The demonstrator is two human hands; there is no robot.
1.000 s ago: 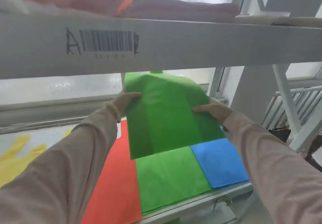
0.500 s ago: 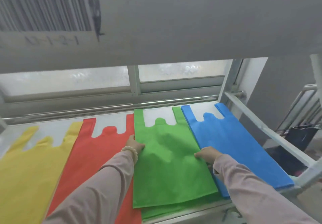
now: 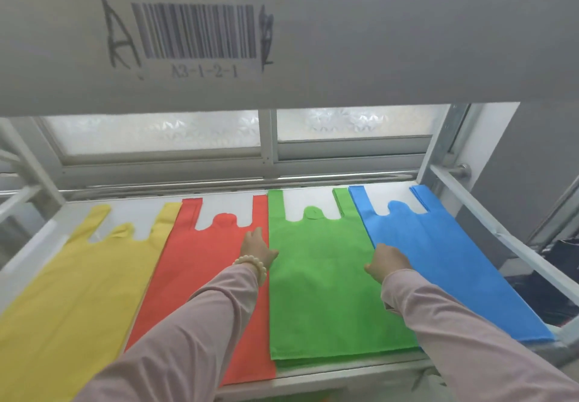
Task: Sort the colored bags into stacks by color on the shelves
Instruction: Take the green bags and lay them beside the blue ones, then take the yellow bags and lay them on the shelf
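Four stacks of flat bags lie side by side on the white shelf (image 3: 232,204): yellow (image 3: 72,292), red (image 3: 203,276), green (image 3: 322,292) and blue (image 3: 438,264). My left hand (image 3: 257,246) rests on the left edge of the top green bag, over the seam with the red stack. My right hand (image 3: 387,260) presses on the green bag's right edge beside the blue stack. Neither hand grips anything. The top green bag lies flat, with its handles toward the window.
The upper shelf's grey beam (image 3: 376,41) with a barcode label (image 3: 197,35) hangs close overhead. A frosted window (image 3: 156,132) backs the shelf. A metal upright (image 3: 445,151) and a diagonal brace (image 3: 501,235) bound the right side.
The green bag, held up in both hands a second ago, now lies flat on the green stack. Both hands have slid farther back along its edges.
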